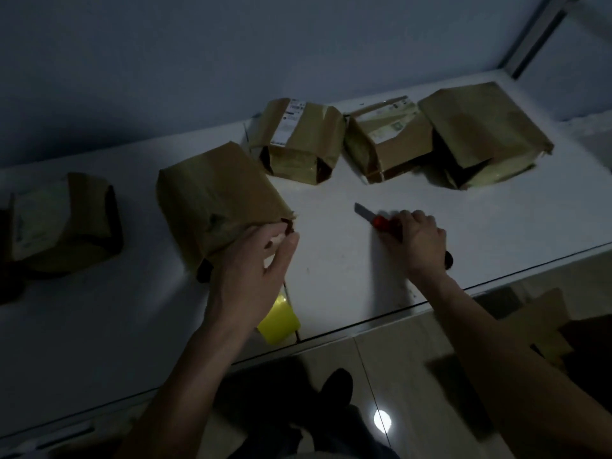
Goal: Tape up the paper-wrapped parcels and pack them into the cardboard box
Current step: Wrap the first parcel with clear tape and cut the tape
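Both bare forearms reach forward. The left hand has its fingers curled, thumb and fingertips drawn together as in a pinch. The right hand is closed in a fist, knuckles up.

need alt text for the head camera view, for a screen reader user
A person's left hand grips the near end of a brown paper-wrapped parcel on a dim white table, while the right hand holds a red utility knife, blade out. Four more parcels sit behind and left; a yellow tape roll lies near the edge.
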